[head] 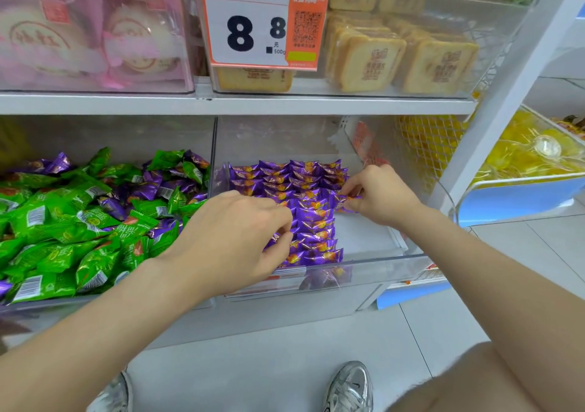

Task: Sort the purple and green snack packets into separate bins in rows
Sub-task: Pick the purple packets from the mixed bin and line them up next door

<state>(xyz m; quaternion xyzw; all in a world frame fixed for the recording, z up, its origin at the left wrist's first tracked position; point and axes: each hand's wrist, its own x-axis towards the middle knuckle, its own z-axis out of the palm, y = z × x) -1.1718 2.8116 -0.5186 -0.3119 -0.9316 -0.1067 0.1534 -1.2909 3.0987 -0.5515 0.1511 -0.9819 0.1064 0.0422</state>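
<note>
Now, right hand (380, 198): grip pinches a purple packet (348, 203) at 3 o'clock of the rows (304, 186).
Left hand (235, 237): grip pinches front packets (316, 243), 6 o'clock.
Risk: a careless nudge may topple rows.

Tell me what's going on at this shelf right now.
A person is sorting snack packets on a shop shelf. The right-hand grip pinches a loose purple packet beside the neat purple rows in the right bin. The left-hand grip seems to pinch a near-row packet at the front of those rows. The left bin holds a mixed heap of green and purple packets, not yet sorted.
</note>
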